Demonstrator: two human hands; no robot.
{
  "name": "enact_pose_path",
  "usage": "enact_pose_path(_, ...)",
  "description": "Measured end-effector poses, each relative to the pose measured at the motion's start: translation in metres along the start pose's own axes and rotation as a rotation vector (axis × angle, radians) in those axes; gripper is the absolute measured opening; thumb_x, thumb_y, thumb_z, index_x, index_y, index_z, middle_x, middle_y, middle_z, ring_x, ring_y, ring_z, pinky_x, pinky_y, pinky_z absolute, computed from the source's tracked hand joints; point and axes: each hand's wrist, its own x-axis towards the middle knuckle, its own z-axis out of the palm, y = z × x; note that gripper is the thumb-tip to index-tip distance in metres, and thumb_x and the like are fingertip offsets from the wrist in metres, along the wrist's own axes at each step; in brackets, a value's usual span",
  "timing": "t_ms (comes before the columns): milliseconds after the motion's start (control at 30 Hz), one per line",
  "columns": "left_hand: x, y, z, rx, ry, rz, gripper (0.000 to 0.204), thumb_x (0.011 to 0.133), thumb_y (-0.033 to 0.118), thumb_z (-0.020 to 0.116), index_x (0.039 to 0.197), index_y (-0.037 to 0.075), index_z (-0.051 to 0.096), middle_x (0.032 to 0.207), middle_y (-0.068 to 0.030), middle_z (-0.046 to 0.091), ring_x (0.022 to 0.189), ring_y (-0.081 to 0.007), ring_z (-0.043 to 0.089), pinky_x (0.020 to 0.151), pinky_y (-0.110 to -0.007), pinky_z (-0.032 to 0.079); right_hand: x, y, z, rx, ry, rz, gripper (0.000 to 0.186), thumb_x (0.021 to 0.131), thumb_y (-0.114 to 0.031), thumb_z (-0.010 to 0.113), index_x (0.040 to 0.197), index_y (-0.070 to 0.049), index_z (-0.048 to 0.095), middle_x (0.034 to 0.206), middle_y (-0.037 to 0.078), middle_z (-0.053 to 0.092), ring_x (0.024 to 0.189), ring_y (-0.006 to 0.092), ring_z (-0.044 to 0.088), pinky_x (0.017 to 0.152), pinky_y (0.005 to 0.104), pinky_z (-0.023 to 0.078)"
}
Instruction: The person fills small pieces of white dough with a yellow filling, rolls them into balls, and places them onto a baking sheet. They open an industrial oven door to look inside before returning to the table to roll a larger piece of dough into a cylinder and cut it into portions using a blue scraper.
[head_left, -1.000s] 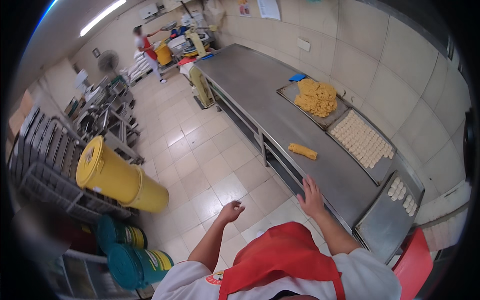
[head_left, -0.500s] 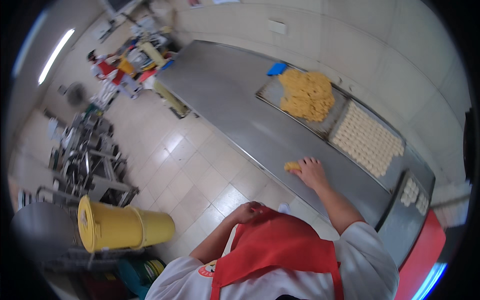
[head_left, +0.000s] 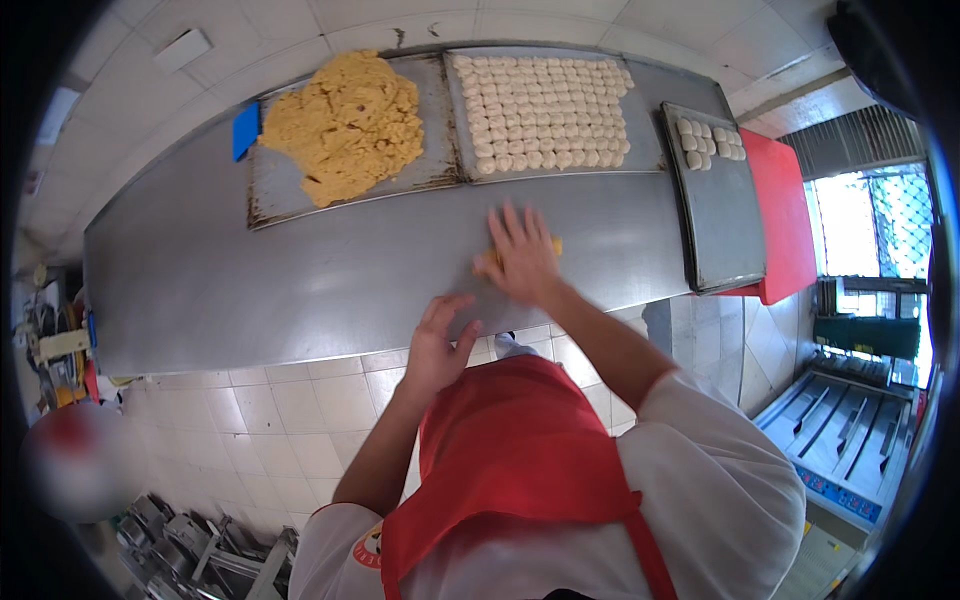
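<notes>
My right hand point(head_left: 522, 258) lies with spread fingers over a small yellow dough piece point(head_left: 556, 246) on the steel table point(head_left: 170, 290), mostly covering it. My left hand point(head_left: 437, 352) is at the table's front edge, its fingers loosely curved and apart, holding nothing. Behind them, a mound of yellow dough point(head_left: 345, 130) sits on a stained tray point(head_left: 275, 205), and a second tray holds rows of pale dough balls point(head_left: 540, 115). A blue flat scraper point(head_left: 245, 130) is beside the mound.
At the table's right end, a darker tray point(head_left: 725, 220) carries several pale pieces, beside a red board point(head_left: 785, 220). A tiled wall point(head_left: 300, 20) runs behind. An appliance with a slotted top point(head_left: 835, 440) stands at lower right, metal equipment point(head_left: 210, 550) at lower left.
The view has swung round to face the table squarely. My right hand has moved onto the yellow dough piece and spread over it; my left hand has risen to the table's edge.
</notes>
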Motion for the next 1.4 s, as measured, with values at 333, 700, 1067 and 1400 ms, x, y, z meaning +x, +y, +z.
enact_pose_path(333,0.051,-0.005,0.041,0.13,-0.079,0.27,0.049,0.1,0.012,0.062,0.146,-0.003,0.055,0.154,-0.024,0.053,0.145,-0.0439,0.048,0.121,-0.053,0.038,-0.036,-0.01,0.0,-0.047,-0.039,0.112,0.087,0.103,-0.052,0.05,0.169,-0.002,0.024,0.177,0.022,0.017,0.163,0.047,0.014,0.131,0.0601,0.016)
enact_pose_path(700,0.189,-0.036,0.126,0.806,0.206,-0.139,0.088,0.109,0.057,0.04,0.168,-0.004,0.02,0.175,-0.0322,0.013,0.163,-0.0527,0.005,0.129,-0.067,0.004,0.045,0.079,-0.012,-0.006,0.136,0.14,0.076,0.107,-0.04,0.047,0.168,0.0,0.027,0.177,0.022,0.017,0.162,0.05,0.013,0.13,0.0624,0.013)
enact_pose_path(1067,0.028,0.013,0.147,0.878,-0.251,-0.115,0.088,0.102,0.054,0.058,0.17,0.009,0.026,0.177,-0.0161,0.022,0.164,-0.0437,0.014,0.127,-0.072,0.004,-0.111,0.11,-0.026,0.156,-0.111,-0.352,0.077,0.099,-0.038,0.062,0.164,-0.004,0.039,0.174,0.023,0.026,0.16,0.0476,0.024,0.126,0.0676,0.021)
enact_pose_path(1400,0.069,-0.02,0.132,0.793,-0.142,0.19,0.052,0.092,0.04,0.079,0.135,0.013,0.064,0.115,-0.0085,0.061,0.105,-0.0301,0.063,0.089,-0.046,0.054,-0.078,0.222,-0.021,-0.072,0.035,0.356,0.082,0.106,-0.048,0.053,0.169,-0.002,0.027,0.177,0.024,0.016,0.162,0.0515,0.009,0.129,0.0674,0.011)
